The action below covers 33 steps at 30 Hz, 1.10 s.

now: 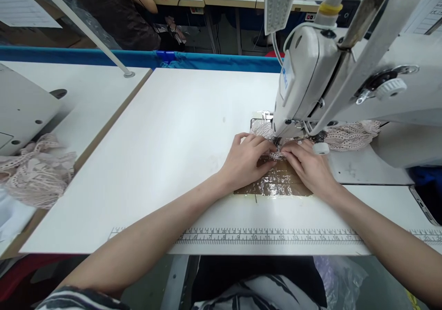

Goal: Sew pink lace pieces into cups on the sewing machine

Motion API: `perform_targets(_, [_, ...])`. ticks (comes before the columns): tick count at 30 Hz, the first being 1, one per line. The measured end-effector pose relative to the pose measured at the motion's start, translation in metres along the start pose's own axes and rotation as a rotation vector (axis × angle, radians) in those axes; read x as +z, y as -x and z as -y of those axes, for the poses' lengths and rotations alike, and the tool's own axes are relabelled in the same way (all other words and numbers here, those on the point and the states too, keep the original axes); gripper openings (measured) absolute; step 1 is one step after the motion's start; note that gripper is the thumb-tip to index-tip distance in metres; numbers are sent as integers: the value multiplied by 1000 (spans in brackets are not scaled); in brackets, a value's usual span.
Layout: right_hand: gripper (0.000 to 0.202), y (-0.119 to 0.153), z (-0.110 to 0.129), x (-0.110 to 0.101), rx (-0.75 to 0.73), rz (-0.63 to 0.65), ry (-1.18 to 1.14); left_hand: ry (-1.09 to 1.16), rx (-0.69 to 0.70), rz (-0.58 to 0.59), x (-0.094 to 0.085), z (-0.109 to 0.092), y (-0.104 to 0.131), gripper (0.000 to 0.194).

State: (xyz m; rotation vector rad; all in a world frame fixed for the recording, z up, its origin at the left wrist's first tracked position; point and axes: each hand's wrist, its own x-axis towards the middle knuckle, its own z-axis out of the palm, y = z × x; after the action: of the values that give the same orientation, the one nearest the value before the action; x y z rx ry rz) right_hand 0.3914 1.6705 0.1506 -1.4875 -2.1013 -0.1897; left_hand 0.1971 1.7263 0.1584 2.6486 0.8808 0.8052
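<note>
Right of centre, the left hand and right hand pinch lace trim over a white sewing table; blue fabric runs behind, a co-worker at upper left.

Looks like pale pink openwork lace, limp and gathered. Lies crumpled beneath the head of the sewing machine, showing to its left and bunching thickly to its right, perhaps as one continuous piece, though partly hidden.
</note>
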Motion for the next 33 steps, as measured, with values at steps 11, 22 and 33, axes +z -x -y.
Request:
perform_targets(11, [23,5,7,-12,-123,11,21,-201,212,-145,4,3,8,20])
perform_targets(22, [17,9,6,-13,-324,-49,159,-357,405,-139,4,1,21,24])
perform_targets(33, [23,11,6,-20,-341,2,187,-436,402,-86,1,-7,26,25])
